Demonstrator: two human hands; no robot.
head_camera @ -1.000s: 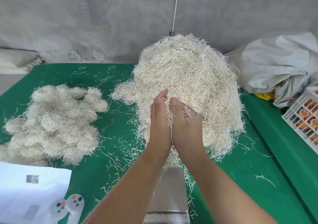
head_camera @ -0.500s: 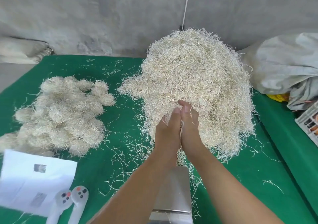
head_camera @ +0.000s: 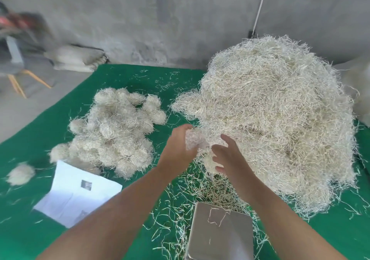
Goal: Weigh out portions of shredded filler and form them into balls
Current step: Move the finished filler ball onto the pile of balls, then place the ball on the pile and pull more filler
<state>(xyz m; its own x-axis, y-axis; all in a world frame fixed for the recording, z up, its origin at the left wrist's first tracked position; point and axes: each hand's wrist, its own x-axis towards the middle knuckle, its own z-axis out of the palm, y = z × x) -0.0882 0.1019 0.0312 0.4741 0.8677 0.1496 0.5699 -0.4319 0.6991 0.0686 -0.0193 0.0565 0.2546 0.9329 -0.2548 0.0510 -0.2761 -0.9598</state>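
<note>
So half a second back both palms were pressed flat together; now they've split apart. The left hand [head_camera: 178, 147] curls around a pale wad of shredded filler [head_camera: 193, 139] while the right hand [head_camera: 226, 155] hangs relaxed, holding nothing. Looks like the ball's rolled and headed for the finished-ball heap [head_camera: 114, 131] at 9 o'clock on the green tabletop [head_camera: 60, 245], leaving the steel scale pan [head_camera: 220, 233] bare at 6.

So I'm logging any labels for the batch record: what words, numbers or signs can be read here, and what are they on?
None can be read.
White paper sheet on the green table cover: small dark printed patches and faint grey marks, too blurred to read.
Metal scale platform: bare steel with a few stray strands, no display or digits in view.
Loose filler heap, pile of formed balls: no labels.
</note>
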